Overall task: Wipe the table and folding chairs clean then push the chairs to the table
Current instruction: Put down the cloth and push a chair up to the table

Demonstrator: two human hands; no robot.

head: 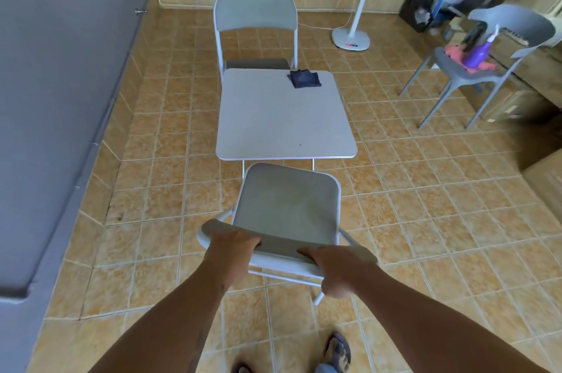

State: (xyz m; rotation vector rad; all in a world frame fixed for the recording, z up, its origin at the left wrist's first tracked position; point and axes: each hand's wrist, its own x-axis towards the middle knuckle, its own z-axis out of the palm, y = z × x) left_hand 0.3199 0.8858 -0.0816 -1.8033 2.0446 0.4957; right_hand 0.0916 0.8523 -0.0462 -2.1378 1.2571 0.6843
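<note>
A small grey square table point(282, 120) stands in the middle of the tiled floor. A folded dark blue cloth point(304, 78) lies near its far right corner. On the far side, a grey folding chair point(255, 12) has its seat tucked against the table's edge. The near grey folding chair point(287, 205) faces the table, its seat front just short of the table's near edge. My left hand point(231, 248) and my right hand point(331, 263) both grip the top of this chair's backrest.
A grey wall runs along the left. At the right stands a grey plastic chair point(514, 25) holding a purple spray bottle point(477, 53) and a pink cloth. A white pedestal fan point(352, 35) stands behind, with its cord on the floor. Cardboard boxes sit at the right edge.
</note>
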